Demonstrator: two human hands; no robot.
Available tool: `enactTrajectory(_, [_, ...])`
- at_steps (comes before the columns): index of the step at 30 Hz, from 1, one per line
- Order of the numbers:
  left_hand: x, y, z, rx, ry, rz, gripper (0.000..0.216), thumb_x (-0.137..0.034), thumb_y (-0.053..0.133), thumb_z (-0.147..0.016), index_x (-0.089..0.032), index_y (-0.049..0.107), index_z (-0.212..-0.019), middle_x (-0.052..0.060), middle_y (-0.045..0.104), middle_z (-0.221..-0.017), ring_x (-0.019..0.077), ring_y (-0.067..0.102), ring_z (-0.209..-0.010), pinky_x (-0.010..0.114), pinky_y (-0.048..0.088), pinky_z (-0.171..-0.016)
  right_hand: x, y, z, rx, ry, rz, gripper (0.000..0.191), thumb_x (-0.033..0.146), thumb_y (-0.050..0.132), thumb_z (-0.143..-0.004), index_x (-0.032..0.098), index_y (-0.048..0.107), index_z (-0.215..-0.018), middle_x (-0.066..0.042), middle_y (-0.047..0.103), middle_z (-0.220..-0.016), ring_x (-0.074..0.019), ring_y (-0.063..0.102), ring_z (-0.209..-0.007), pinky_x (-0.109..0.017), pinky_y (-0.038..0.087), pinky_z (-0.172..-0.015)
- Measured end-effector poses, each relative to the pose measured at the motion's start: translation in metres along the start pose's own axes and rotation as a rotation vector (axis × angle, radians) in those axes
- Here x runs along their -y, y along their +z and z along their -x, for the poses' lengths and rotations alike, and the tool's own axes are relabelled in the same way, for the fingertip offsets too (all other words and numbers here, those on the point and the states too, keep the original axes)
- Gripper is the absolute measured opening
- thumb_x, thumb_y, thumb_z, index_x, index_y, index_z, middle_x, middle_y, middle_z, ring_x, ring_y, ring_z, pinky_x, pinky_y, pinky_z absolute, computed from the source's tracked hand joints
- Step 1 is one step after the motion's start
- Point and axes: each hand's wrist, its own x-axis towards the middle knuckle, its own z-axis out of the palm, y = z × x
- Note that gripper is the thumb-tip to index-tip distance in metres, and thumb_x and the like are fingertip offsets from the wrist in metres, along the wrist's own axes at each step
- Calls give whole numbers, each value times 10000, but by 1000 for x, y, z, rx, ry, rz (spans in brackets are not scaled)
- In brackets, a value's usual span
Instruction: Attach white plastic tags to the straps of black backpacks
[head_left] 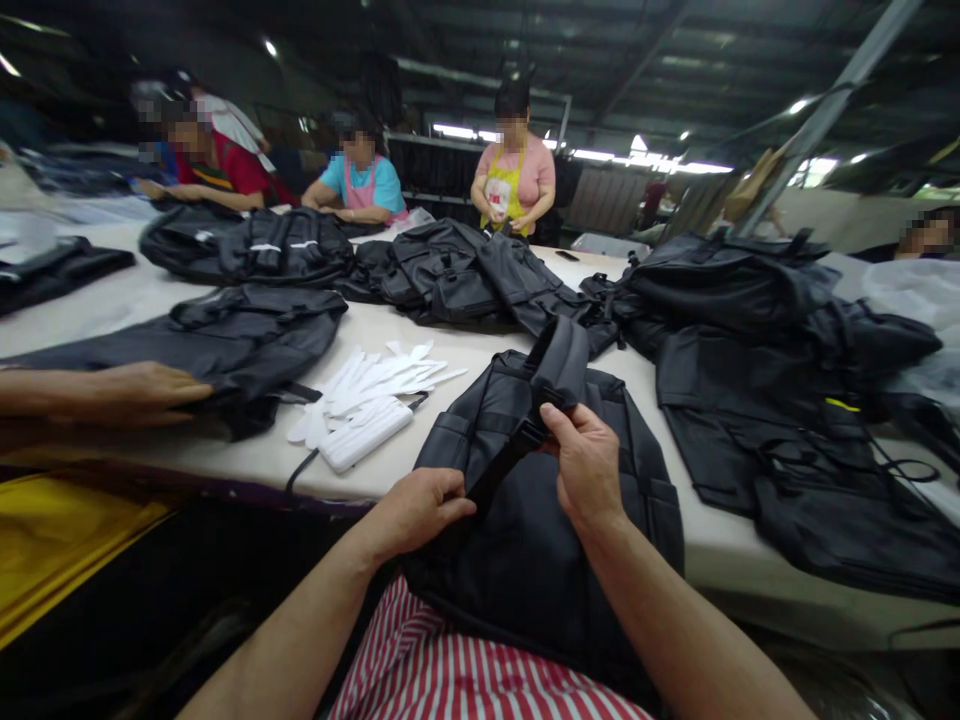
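Observation:
A black backpack [517, 560] rests against my lap and over the table edge, its back panel facing up. One padded shoulder strap [562, 355] stands raised above it, with a dark buckle at its lower end. My right hand [589, 460] is closed around the strap at this buckle, thumb on top. Lower down, my left hand [427, 510] pinches the strap's webbing [499, 470] between thumb and fingers. The webbing runs taut between both hands.
White strips [375, 380] and a white bundle [365, 435] lie left of the backpack. A neighbour's hand [142, 395] touches another black bag [247, 340]. More black bags [750, 400] are piled right and behind. Several people work across the table [360, 320].

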Motion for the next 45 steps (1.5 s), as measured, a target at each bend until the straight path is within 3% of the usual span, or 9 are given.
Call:
enactTrajectory(15, [6, 1, -6, 94, 50, 29, 262, -384, 527, -761, -186, 456, -606, -62, 450, -579, 97, 415, -569, 221, 246, -522, -2, -4, -3, -52, -19, -42, 169, 288, 677, -671, 145, 659, -760, -7, 644, -720, -125, 541, -616, -240, 439, -529])
enactTrajectory(23, [5, 10, -9, 23, 1, 61, 254, -387, 515, -767, -191, 490, -607, -49, 508, -602, 112, 479, -592, 222, 325, -551, -6, -1, -4, 1, -30, -29, 197, 323, 650, -696, 153, 654, -794, 4, 638, -717, -121, 551, -622, -247, 457, -575])
enactTrajectory(26, [-1, 8, -15, -69, -30, 113, 240, -435, 551, -741, -201, 577, -787, -6, 603, -759, 155, 556, -715, 249, 404, -643, -6, 1, -9, 52, -13, -12, 220, 357, 614, -719, 166, 640, -825, 7, 643, -745, -123, 565, -642, -246, 471, -591])
enactTrajectory(29, [-8, 7, -29, -119, -18, 226, 490, -480, 548, -738, -206, 508, -1141, 42, 628, -1022, 190, 578, -905, 273, 436, -748, -10, -5, -27, 185, -20, 156, 241, 379, 570, -745, 171, 635, -846, 8, 651, -773, -127, 573, -669, -242, 471, -613])
enactTrajectory(32, [-10, 14, -46, -2, 15, 187, 356, -458, 454, -799, -216, 588, -1023, 11, 673, -906, 171, 605, -818, 249, 432, -718, -15, -38, -58, 259, -86, 620, 210, 339, 590, -728, 156, 655, -806, -10, 652, -738, -143, 573, -692, -255, 449, -667])
enactTrajectory(34, [-11, 20, -55, 18, -25, 42, 308, -444, 427, -807, -213, 628, -837, 2, 671, -743, 172, 606, -712, 247, 417, -666, -12, -80, -73, 152, -155, 963, 188, 271, 606, -711, 156, 668, -846, -37, 661, -778, -168, 583, -770, -278, 425, -750])
enactTrajectory(37, [-20, 28, -60, -86, -54, -83, 286, -433, 430, -806, -216, 616, -816, 9, 668, -749, 185, 608, -724, 253, 399, -663, 5, -156, -64, -32, -165, 1194, 234, 242, 566, -739, 165, 658, -939, -61, 669, -854, -181, 592, -829, -289, 406, -790])
enactTrajectory(41, [-53, 41, -52, 45, 57, 37, 281, -439, 435, -815, -214, 605, -805, -18, 647, -706, 150, 588, -672, 230, 390, -638, 24, -226, 14, -44, 82, 1074, 277, 360, 490, -803, 155, 637, -689, -19, 631, -618, -142, 580, -592, -249, 420, -612])
enactTrajectory(45, [-91, 63, -35, 330, 175, 100, 309, -449, 434, -820, -204, 602, -734, -26, 620, -650, 133, 555, -610, 225, 371, -571, 8, -225, 114, 238, 467, 988, 336, 440, 503, -798, 175, 600, -614, 2, 602, -552, -130, 546, -520, -222, 365, -495])
